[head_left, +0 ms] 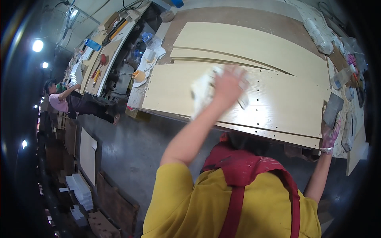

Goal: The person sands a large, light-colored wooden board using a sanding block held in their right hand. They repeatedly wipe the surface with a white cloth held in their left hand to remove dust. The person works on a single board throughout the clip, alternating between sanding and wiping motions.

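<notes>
My left hand (228, 84) is stretched out over a pale, wood-grained panel (285, 107) with small drilled holes. It presses a crumpled white cloth (203, 92) onto the panel's surface; hand and cloth are blurred. My right hand (330, 135), in a pink glove, is at the panel's right end and grips a flat grey block (332, 109) held against that edge. More pale panels (254, 43) lie stacked just beyond, on a brown worktop (238, 16).
Plastic bottles (342, 77) and wrapped bundles crowd the worktop's right side. An orange cup (139, 75) stands at its left end. Another person (65, 101) in a pink top leans at a far bench with tools. Boards (88, 154) and white blocks (79, 190) lie on the grey floor.
</notes>
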